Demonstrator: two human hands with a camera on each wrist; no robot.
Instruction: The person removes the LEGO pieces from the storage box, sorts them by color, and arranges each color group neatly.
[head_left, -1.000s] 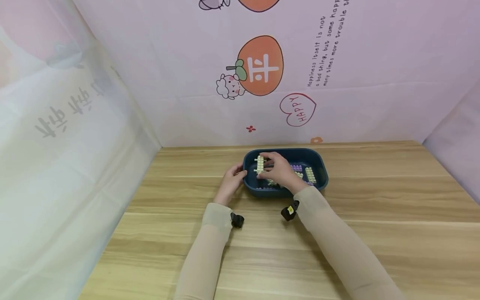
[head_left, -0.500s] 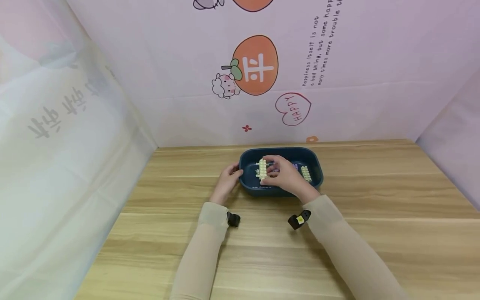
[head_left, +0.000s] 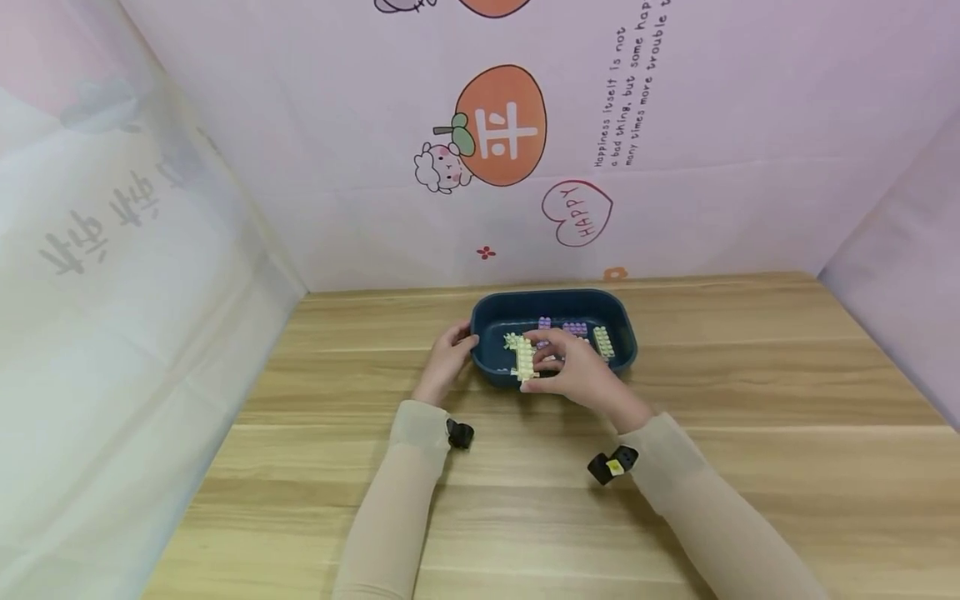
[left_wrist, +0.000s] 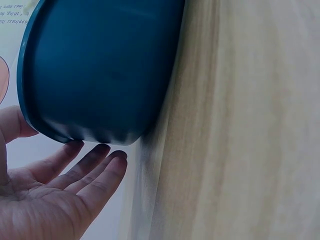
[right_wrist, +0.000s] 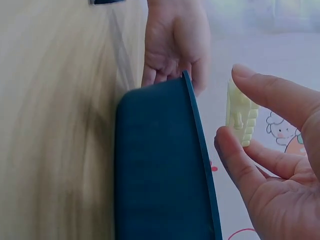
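Note:
A dark blue tub (head_left: 630,329) stands near the back of the table. My left hand (head_left: 444,363) grips its left end, thumb over the rim and fingertips against the outer wall, as the left wrist view of the tub (left_wrist: 100,70) shows. Between thumb and fingers my right hand (head_left: 585,379) pinches a pale yellow studded building-block piece (head_left: 524,360). In the head view this piece overlaps the tub's front rim; in the right wrist view the studded piece (right_wrist: 241,117) is raised beyond the rim. My right hand hides part of the tub's inside.
Inside the tub lie purple studded pieces (head_left: 575,328) and a pale yellow one (head_left: 603,342). The wooden table (head_left: 510,517) reaches a printed cloth (head_left: 337,192) behind the tub. Another cloth (head_left: 112,317) hangs at the left.
My right hand has brought the pale yellow piece toward me, from over the tub's inside to its front rim. My left hand stays at the tub's left end. The head view has shifted slightly.

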